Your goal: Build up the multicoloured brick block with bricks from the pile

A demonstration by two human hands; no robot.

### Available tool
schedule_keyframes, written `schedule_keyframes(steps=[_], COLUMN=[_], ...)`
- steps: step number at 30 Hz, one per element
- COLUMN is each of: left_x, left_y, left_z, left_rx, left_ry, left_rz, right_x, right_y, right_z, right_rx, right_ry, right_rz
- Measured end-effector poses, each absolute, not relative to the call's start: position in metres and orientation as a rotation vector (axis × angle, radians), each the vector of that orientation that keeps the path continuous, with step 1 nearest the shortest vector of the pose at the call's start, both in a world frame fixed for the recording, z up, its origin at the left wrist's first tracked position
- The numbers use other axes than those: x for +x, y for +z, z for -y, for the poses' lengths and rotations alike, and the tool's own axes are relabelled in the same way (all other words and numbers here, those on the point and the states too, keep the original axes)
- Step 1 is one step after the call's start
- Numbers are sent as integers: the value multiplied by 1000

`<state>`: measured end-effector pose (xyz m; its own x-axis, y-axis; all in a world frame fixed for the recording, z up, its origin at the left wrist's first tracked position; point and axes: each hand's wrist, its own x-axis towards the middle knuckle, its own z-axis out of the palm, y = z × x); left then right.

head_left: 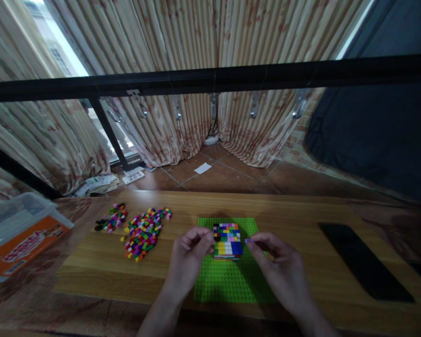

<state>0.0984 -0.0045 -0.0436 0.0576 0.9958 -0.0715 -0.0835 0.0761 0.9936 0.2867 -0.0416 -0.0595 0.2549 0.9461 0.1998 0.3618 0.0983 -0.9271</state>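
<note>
A block built of many-coloured toy bricks (228,248) stands on the green studded baseplate (224,283). Its top shows white, blue, yellow, pink and black bricks. Just right of the block, my right hand (282,262) pinches a small purple brick (249,241) between thumb and forefinger. My left hand (189,255) is at the block's left side with thumb and fingers pressed together. Whether those fingers touch the block or hold a small brick is hidden.
Loose bricks lie in a large pile (145,234) and a smaller pile (114,219) on the wooden table (101,276). A plastic tub with an orange label (28,243) stands at the left. A flat black panel (365,262) lies at the right. A black rail (196,80) crosses beyond the table.
</note>
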Motion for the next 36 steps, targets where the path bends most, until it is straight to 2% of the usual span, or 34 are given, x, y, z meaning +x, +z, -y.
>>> schedule_keyframes(steps=[7, 18, 26, 36], left_x=[96, 98, 98, 98], left_y=[-52, -62, -65, -65], left_z=[-1, -2, -1, 0], left_rx=[1088, 1155, 1148, 1184], left_ry=[1158, 1122, 1132, 1069], left_rz=[-1196, -1147, -1147, -1162], right_x=[281, 278, 277, 282], right_y=[-62, -68, -70, -71], right_z=[37, 37, 35, 38], right_rx=[-1477, -1582, -1538, -1634], right_ry=[788, 722, 835, 604], right_rz=[1178, 1216, 1111, 1375])
